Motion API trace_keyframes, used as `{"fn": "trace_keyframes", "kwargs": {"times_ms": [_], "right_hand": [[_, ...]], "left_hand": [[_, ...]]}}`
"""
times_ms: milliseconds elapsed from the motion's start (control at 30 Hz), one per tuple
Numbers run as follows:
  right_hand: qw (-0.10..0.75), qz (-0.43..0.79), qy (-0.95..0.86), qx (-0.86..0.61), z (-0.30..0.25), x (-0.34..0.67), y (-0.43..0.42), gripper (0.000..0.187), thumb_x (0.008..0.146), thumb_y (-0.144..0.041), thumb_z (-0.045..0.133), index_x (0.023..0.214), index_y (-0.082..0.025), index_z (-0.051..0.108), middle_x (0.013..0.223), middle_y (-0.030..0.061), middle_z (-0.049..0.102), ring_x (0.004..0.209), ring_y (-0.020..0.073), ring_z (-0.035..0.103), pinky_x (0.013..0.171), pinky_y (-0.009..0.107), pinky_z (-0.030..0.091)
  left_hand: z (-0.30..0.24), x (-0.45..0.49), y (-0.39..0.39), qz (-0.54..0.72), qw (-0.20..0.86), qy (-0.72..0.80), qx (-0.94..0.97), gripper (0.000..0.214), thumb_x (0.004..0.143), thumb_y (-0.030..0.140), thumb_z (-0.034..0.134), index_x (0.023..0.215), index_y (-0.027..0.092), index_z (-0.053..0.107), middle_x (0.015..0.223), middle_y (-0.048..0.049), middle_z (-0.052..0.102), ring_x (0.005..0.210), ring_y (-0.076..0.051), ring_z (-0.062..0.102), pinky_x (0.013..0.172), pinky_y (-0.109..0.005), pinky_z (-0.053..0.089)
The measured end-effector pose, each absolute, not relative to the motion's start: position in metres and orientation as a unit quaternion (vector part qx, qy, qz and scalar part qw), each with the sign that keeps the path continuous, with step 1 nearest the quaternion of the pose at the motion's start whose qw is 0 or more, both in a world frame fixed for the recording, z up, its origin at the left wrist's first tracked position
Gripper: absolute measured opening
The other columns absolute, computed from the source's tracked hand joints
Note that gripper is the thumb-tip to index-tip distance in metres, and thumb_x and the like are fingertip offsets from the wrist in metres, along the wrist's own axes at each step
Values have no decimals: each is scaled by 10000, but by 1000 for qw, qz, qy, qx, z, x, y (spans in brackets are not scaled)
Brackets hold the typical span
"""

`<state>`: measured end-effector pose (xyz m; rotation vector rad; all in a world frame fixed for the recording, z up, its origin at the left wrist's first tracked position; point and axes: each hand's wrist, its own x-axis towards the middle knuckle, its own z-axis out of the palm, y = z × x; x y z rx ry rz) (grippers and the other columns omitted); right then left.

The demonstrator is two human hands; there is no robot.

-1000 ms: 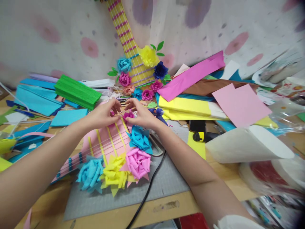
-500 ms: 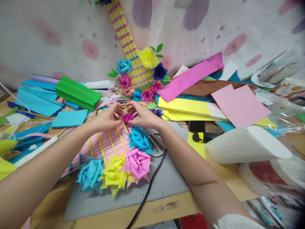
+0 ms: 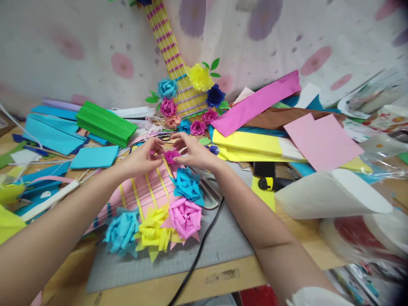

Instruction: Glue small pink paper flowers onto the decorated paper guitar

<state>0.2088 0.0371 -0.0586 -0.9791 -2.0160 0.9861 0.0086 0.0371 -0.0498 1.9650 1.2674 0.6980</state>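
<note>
Both of my hands meet over a small magenta paper flower [image 3: 171,156] at the far end of a pink paper guitar [image 3: 143,193] with yellow bands and white strings. My left hand [image 3: 142,156] pinches the flower from the left with curled fingers. My right hand [image 3: 194,154] pinches it from the right. On the guitar's near end sit a blue flower [image 3: 188,185], a pink flower [image 3: 185,216], a yellow flower [image 3: 153,231] and a light blue flower [image 3: 121,231].
A yellow paper guitar with several flowers [image 3: 188,91] leans on the wall. Stacks of coloured paper [image 3: 102,123] crowd left and right. A grey cutting mat [image 3: 219,242] lies under the work, crossed by a black cable [image 3: 197,255]. A black-and-yellow tool [image 3: 270,182] lies right.
My hands have shifted slightly while keeping the small magenta flower between them; it now sits more plainly between the fingertips. The view moved a little.
</note>
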Motion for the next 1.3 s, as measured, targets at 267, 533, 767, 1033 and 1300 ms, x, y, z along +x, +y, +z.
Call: {"fn": "trace_keyframes", "kwargs": {"times_ms": [267, 533, 767, 1033, 1300], "right_hand": [[344, 371, -773, -384, -60, 205, 38, 423, 712, -109, 587, 1113, -174, 468, 1000, 43, 588, 969, 151, 582, 863, 315, 472], [343, 373, -771, -385, -59, 206, 37, 429, 717, -127, 591, 1124, -188, 470, 1010, 43, 597, 960, 153, 581, 874, 331, 475], [342, 371, -770, -390, -59, 204, 36, 407, 733, -134, 599, 1114, -186, 466, 995, 42, 594, 959, 147, 583, 860, 312, 478], [347, 362, -766, -401, -57, 207, 35, 390, 760, -135, 558, 1136, -175, 460, 999, 45, 577, 958, 138, 575, 841, 300, 480], [391, 349, -760, -384, -42, 225, 33, 286, 776, -206, 566, 1054, -201, 502, 996, 41, 600, 933, 140, 587, 804, 294, 495]], "left_hand": [[-58, 16, 34, 346, 312, 534, 706, 348, 691, 395, 645, 933, 198, 491, 702, 23, 587, 626, -142, 571, 565, -263, 443], [-58, 29, 31, 332, 420, 612, 582, 333, 675, 330, 633, 927, 201, 458, 568, 42, 581, 503, -148, 582, 488, -253, 440], [-53, 28, 30, 342, 413, 622, 571, 314, 656, 254, 636, 913, 210, 461, 553, 71, 544, 444, -124, 550, 420, -218, 406], [-48, 19, 26, 330, 429, 652, 531, 250, 700, 209, 608, 876, 209, 430, 587, 37, 594, 480, -138, 583, 478, -254, 458], [-36, -19, 17, 378, 299, 643, 595, 236, 681, 277, 609, 884, 191, 526, 634, 23, 602, 571, -130, 546, 535, -240, 391]]}}
